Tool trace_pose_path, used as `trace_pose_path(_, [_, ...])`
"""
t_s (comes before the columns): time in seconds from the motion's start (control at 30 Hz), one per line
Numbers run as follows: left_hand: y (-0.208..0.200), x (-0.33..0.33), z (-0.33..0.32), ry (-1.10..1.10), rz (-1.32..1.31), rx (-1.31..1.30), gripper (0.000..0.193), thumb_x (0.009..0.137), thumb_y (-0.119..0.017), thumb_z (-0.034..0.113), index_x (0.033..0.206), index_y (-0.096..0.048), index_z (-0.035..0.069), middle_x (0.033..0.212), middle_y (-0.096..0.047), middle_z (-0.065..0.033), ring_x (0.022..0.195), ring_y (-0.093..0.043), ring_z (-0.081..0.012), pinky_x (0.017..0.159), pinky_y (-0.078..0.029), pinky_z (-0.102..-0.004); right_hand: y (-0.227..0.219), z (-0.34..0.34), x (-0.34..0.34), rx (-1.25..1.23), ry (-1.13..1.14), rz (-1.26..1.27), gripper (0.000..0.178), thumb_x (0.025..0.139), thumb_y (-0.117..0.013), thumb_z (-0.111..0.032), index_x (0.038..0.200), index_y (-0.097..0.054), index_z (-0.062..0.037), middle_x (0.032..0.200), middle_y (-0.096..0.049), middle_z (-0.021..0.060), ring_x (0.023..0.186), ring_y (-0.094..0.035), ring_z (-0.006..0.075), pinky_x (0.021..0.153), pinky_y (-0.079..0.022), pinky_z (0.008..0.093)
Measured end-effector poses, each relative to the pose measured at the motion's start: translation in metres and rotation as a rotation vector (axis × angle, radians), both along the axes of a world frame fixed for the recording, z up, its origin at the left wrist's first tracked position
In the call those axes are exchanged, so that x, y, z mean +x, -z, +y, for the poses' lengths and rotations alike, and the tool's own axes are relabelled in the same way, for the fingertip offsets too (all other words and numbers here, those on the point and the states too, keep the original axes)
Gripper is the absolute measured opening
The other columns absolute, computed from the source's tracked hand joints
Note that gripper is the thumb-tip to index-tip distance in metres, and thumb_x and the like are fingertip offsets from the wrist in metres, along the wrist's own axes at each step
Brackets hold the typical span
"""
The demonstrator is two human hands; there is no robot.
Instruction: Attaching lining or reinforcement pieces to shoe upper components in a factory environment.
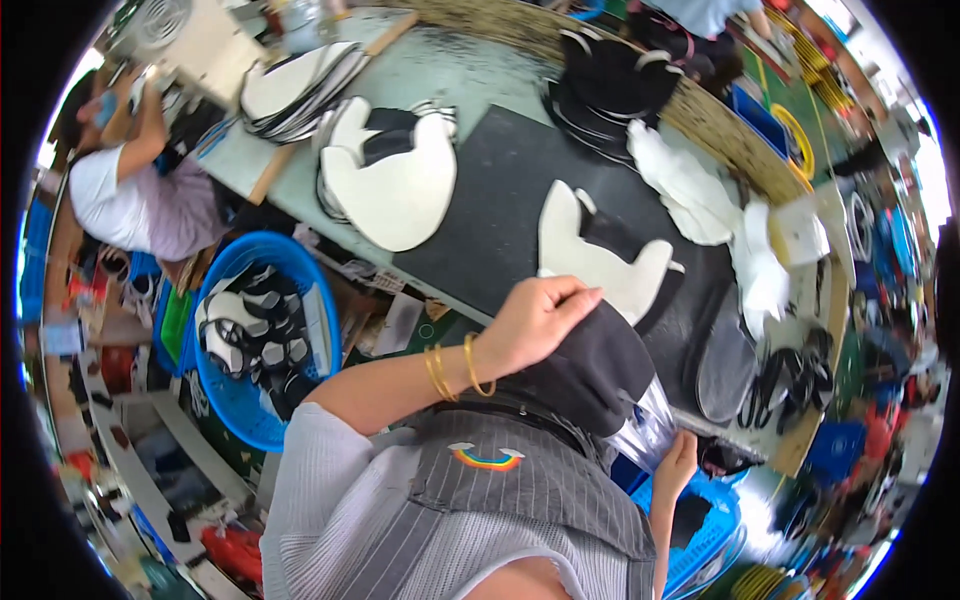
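My left hand [535,325], with gold bangles at its wrist, is closed at the upper edge of a black curved fabric piece [600,365] in front of my apron. My right hand [678,458] is lower and to the right, its fingers closed on a shiny clear plastic film [645,425] that runs along the black piece's lower right edge. Just beyond them on the black mat [490,200] lies a white U-shaped piece [605,265] with black material beside it. A dark sole-shaped piece [727,365] is on the right.
Stacks of white U-shaped pieces [390,195] and black pieces [610,95] lie farther back. Crumpled white sheets [685,190] are at right. A blue basket [320,290] of black-and-white parts stands left; another blue basket [715,530] is lower right. A co-worker [140,190] sits far left.
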State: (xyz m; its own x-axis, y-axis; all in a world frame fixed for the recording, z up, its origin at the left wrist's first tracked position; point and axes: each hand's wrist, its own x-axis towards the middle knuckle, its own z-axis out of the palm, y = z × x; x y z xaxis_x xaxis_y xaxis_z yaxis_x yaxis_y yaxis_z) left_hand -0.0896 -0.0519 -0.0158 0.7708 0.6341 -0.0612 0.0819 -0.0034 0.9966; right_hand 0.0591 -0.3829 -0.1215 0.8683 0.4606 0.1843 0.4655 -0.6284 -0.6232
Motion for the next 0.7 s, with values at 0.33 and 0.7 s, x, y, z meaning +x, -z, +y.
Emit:
trace_pose_path(0.33, [-0.059,0.021,-0.061,0.628,-0.144,1.173,0.022,0.082,-0.063,0.032,0.084,-0.062,0.010,0.065,-0.053,-0.0047,0.056,-0.058,-0.0178,0.043,-0.044,-0.0298,-0.091,0.079,-0.047,1.003,-0.139,1.628,0.056,0.096,-0.038,-0.048,0.128,-0.048,-0.0032,0.116,-0.060,0.0133,0.099,-0.061,0.0272,0.087,-0.050,0.0386])
trace_pose_path(0.7, [-0.007,-0.014,-0.033,0.075,-0.071,-1.454,0.055,0.096,-0.036,0.051,0.118,-0.055,0.004,0.108,-0.063,-0.0087,0.097,-0.062,-0.0182,0.087,-0.050,-0.0333,-0.121,0.159,-0.024,1.041,-0.309,1.926,0.055,0.090,-0.046,-0.034,0.133,-0.041,0.0003,0.131,-0.050,0.0177,0.119,-0.051,0.0312,0.102,-0.039,0.0450])
